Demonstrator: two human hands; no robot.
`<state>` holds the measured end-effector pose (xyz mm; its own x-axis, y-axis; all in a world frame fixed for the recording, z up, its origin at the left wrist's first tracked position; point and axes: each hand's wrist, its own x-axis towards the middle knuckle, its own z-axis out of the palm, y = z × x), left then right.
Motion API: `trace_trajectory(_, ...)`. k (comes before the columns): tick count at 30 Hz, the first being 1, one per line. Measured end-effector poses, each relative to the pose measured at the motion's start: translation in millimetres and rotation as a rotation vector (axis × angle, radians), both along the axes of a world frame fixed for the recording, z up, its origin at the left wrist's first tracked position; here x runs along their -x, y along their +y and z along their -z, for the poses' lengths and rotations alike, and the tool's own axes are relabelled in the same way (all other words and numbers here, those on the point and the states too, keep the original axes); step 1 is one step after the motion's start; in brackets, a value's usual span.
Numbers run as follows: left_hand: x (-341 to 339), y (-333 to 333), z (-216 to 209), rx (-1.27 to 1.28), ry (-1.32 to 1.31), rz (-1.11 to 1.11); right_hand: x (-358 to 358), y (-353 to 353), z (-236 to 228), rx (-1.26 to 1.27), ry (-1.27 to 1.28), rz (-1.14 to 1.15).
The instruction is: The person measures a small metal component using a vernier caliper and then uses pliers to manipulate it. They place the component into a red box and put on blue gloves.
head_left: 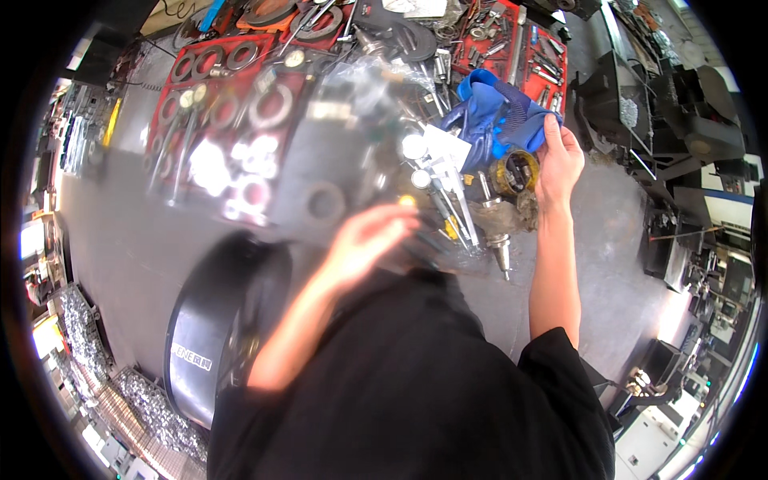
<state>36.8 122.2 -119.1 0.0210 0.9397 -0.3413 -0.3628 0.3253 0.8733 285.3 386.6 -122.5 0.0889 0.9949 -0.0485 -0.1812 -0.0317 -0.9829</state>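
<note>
My right hand (559, 158) pinches the edge of a crumpled blue cloth bundle (496, 112), which has a darker textured patch and may be gloves. Below it sits a round yellow tub (512, 172) with small parts inside. Blurred by motion, my left hand (372, 240) hovers over the near edge of the bench, its fingers too smeared to read. Close to it lie calipers (460, 200) and a white paper (448, 148). A tapered metal tool holder (499, 254) rests at the bench's near right corner.
Red trays (200, 120) of metal rings and dial gauges cover the bench's left side; another red tray (484, 40) at the back right holds small tools. A large black drum-shaped fan (196, 336) stands at my left. Dark machinery (616, 104) lies to the right.
</note>
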Motion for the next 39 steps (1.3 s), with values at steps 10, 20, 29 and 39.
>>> trace_trajectory(10,-16.1,27.2,-86.8,-0.385,0.230,-0.184,17.2,-79.8,-95.6,0.370,0.219,-0.454)
trace_trajectory(20,-25.8,34.8,-97.9,-0.438,0.720,-0.112,31.5,-117.8,-95.3,0.269,-0.025,-0.436)
trace_trajectory(29,1.7,-43.7,18.3,0.068,0.827,0.131,-7.3,-65.5,-62.0,-0.020,-0.137,-0.148)
trace_trajectory(39,16.7,-38.8,24.5,0.106,0.827,0.018,1.5,-36.5,35.1,0.059,-0.512,-0.243)
